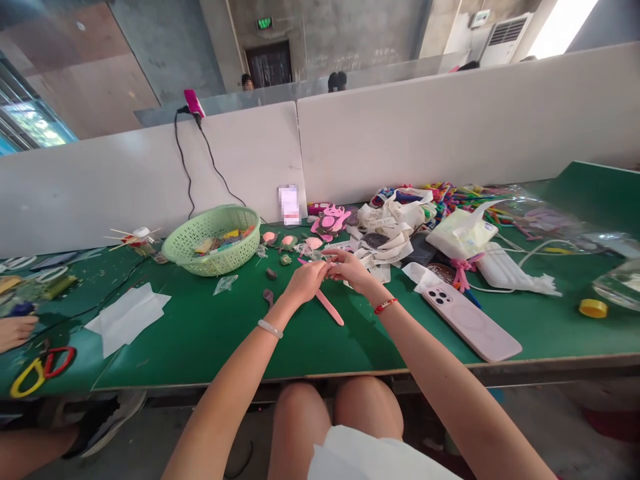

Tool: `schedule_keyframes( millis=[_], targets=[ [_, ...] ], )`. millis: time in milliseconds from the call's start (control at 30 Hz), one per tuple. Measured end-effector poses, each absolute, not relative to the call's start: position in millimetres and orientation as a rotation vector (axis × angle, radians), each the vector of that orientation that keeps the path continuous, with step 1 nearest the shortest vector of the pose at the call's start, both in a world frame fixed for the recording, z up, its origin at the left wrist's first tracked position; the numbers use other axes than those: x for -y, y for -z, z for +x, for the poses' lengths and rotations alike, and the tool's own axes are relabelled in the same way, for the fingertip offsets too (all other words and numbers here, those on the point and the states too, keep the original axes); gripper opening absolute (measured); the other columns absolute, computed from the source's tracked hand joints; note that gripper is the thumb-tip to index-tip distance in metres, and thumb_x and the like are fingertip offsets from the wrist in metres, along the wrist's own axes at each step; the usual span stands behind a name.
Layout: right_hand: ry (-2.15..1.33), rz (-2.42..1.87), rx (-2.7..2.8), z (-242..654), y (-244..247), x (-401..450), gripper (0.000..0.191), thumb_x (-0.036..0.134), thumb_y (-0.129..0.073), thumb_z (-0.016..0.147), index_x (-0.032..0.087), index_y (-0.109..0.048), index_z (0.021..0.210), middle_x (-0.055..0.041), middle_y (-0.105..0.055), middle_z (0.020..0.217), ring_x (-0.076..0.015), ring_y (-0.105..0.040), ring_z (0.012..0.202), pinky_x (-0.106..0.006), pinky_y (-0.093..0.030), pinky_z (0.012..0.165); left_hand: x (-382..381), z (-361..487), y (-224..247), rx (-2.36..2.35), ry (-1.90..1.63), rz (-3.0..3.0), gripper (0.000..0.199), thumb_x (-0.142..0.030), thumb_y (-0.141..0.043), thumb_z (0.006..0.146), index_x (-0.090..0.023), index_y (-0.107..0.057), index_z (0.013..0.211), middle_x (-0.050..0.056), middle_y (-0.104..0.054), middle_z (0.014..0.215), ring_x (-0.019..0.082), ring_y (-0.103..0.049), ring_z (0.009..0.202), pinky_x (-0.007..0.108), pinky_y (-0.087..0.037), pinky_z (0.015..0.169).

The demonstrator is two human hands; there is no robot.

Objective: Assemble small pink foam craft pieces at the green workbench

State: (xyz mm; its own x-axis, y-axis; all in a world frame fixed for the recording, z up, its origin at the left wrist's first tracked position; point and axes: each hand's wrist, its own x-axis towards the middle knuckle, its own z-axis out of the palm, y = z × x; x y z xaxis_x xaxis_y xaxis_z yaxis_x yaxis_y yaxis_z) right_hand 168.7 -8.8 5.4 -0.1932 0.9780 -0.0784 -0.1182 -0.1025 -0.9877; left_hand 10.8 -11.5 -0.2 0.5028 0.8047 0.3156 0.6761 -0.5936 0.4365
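Observation:
My left hand [309,281] and my right hand [349,269] meet over the green table, fingertips together. Both hands are closed around something small that I cannot make out; a bit of clear plastic shows beside the fingers. A pink flat tool [329,307] lies on the table just below them. To the left of my left hand are a dark spoon-shaped piece [269,297] and a small dark lump [271,274]. Behind my hands sit round pink pieces [289,241] on green bases and a pink flower-like item [332,221].
A green basket [215,241] stands at the left behind white paper [128,319]. Scissors [43,370] lie near another person's hand [17,332]. At the right are a pink phone [473,325], a tissue pack [463,233], fabric strips [395,227] and a yellow lid [593,308].

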Motion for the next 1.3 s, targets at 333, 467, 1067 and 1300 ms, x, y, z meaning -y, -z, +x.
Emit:
schedule_keyframes(
  millis=[333, 467, 1067, 1300],
  targets=[
    [-1.327, -1.021, 1.243, 163, 13, -9, 0.037, 0.025, -0.075, 0.061, 0.019, -0.063, 0.096, 0.0022, -0.056, 0.080, -0.0107, -0.058, 0.054, -0.028, -0.049, 0.052, -17, 5, 32, -1.118, -1.198, 2.126, 0.028, -0.038, -0.051, 0.096, -0.018, -0.069, 0.088, 0.003, -0.071, 0.074, 0.016, -0.066, 0.064, 0.023, -0.048, 0.059],
    [-1.316, -1.041, 1.219, 161, 14, -6, 0.037, 0.023, -0.073, 0.061, 0.020, -0.063, 0.096, 0.0018, -0.057, 0.084, -0.0086, -0.056, 0.053, -0.028, -0.049, 0.053, -11, 3, 32, -1.121, -1.260, 2.335, 0.028, -0.032, -0.047, 0.098, -0.019, -0.072, 0.096, 0.007, -0.076, 0.090, 0.019, -0.071, 0.079, 0.027, -0.053, 0.070],
    [-1.321, -0.984, 1.293, 158, 11, 0, 0.033, 0.031, -0.075, 0.067, 0.020, -0.062, 0.095, 0.0002, -0.061, 0.085, -0.0118, -0.061, 0.059, -0.028, -0.054, 0.057, -1, 4, 23, -1.062, -1.316, 2.099, 0.028, -0.038, -0.054, 0.094, -0.020, -0.075, 0.099, 0.007, -0.076, 0.096, 0.019, -0.071, 0.082, 0.029, -0.057, 0.073],
    [-1.533, -0.954, 1.155, 158, 4, 6, 0.035, 0.021, -0.075, 0.066, 0.019, -0.064, 0.100, 0.0013, -0.062, 0.079, -0.0107, -0.061, 0.061, -0.028, -0.054, 0.066, 4, 5, 22, -1.070, -1.346, 2.201, 0.029, -0.035, -0.051, 0.096, -0.020, -0.076, 0.101, 0.008, -0.077, 0.104, 0.021, -0.072, 0.096, 0.032, -0.057, 0.085]
  ],
)
